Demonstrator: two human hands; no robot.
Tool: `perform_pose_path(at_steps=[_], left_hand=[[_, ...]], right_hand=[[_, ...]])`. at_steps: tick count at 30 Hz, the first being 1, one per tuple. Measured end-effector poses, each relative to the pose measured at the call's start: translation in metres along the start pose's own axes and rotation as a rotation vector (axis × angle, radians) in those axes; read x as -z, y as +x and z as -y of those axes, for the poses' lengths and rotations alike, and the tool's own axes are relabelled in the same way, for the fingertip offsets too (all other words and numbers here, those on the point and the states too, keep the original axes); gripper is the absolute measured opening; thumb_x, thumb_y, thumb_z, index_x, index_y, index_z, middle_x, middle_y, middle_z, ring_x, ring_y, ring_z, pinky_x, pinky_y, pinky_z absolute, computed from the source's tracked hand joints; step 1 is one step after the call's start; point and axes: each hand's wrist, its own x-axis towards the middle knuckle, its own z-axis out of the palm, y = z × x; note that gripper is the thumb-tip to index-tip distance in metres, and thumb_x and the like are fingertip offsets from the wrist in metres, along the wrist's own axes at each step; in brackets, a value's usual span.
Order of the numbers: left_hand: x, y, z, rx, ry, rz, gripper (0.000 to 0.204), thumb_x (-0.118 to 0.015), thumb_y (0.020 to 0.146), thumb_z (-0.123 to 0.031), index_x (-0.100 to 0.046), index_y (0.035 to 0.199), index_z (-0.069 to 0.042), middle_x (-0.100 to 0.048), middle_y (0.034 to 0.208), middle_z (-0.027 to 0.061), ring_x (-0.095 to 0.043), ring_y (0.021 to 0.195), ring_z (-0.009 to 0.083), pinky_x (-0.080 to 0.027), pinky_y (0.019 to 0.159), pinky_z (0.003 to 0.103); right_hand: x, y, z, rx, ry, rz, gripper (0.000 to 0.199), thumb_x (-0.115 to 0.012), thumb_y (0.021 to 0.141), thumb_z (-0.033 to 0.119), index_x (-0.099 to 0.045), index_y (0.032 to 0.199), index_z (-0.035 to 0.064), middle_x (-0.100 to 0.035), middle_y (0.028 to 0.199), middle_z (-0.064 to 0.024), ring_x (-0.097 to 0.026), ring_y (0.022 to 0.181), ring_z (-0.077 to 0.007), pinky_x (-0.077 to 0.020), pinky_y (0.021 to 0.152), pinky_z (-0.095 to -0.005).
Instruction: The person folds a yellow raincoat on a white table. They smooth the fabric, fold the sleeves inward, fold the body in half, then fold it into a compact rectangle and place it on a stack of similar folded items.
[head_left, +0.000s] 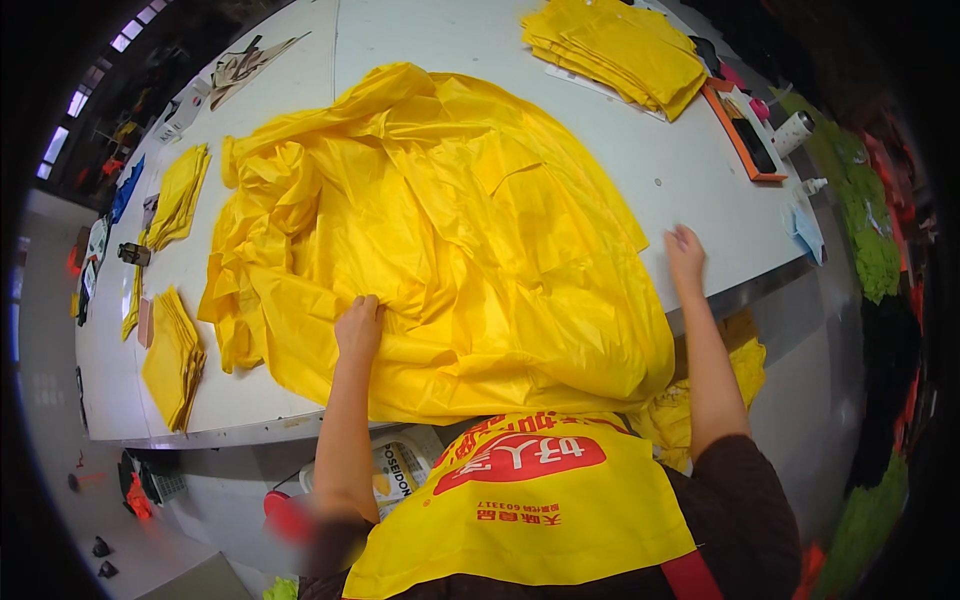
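Observation:
A large crumpled piece of thin, glossy yellow cloth covers the middle of the table, and its near side hangs over the front edge. Its exact kind does not show. My left hand grips a fold of it near the front, fingers closed and pressed into the fabric. Just past the cloth's right edge, my right hand hovers over the table with its fingers curled in. Nothing is visible in that hand, and a small gap parts it from the cloth.
The white table also bears a yellow folded stack at the far right, beside an orange tray, a white spool and a pale blue mask. Folded yellow pieces lie at left. I wear a yellow apron.

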Motion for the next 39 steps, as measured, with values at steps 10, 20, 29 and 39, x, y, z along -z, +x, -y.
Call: perform_pose_path(at_steps=[10, 20, 29, 39], left_hand=[[0.045, -0.147, 0.143, 0.755, 0.355, 0.33, 0.02, -0.049, 0.084, -0.022, -0.062, 0.082, -0.006, -0.065, 0.085, 0.0144, -0.063, 0.079, 0.0339, -0.049, 0.067, 0.044], [0.039, -0.063, 0.045, 0.437, -0.122, -0.287, 0.029, -0.051, 0.079, -0.006, -0.057, 0.107, -0.002, -0.063, 0.098, 0.0166, -0.06, 0.088, 0.0345, -0.048, 0.074, 0.041], [-0.03, 0.122, -0.09, -0.085, -0.295, 0.029, 0.094, -0.068, 0.065, -0.054, -0.03, 0.136, -0.006, -0.025, 0.142, 0.0191, -0.018, 0.133, 0.0325, -0.017, 0.107, 0.043], [-0.011, 0.118, -0.087, -0.186, -0.255, 0.142, 0.067, -0.065, 0.074, -0.029, -0.037, 0.132, -0.007, -0.036, 0.136, 0.014, -0.028, 0.129, 0.0319, -0.021, 0.105, 0.048]], right_hand=[[-0.044, -0.024, 0.03, -0.027, -0.329, 0.21, 0.022, -0.059, 0.077, 0.019, -0.05, 0.073, -0.001, -0.051, 0.062, -0.0155, -0.05, 0.056, -0.0261, -0.0412, 0.055, -0.036], [-0.02, -0.012, 0.05, -0.058, 0.051, 0.27, 0.041, -0.068, 0.076, 0.01, -0.052, 0.109, -0.0081, -0.058, 0.108, -0.0146, -0.055, 0.101, -0.0182, -0.0431, 0.088, -0.0286], [-0.193, 0.093, 0.117, 0.193, -0.426, 0.258, 0.026, -0.062, 0.078, 0.028, -0.055, 0.083, 0.0032, -0.061, 0.085, -0.0191, -0.057, 0.079, -0.0374, -0.0458, 0.068, -0.0417], [-0.178, 0.09, 0.124, 0.373, -0.572, 0.24, 0.022, -0.055, 0.084, 0.016, -0.058, 0.103, 0.007, -0.059, 0.1, -0.0144, -0.057, 0.089, -0.0339, -0.0468, 0.075, -0.0414]])
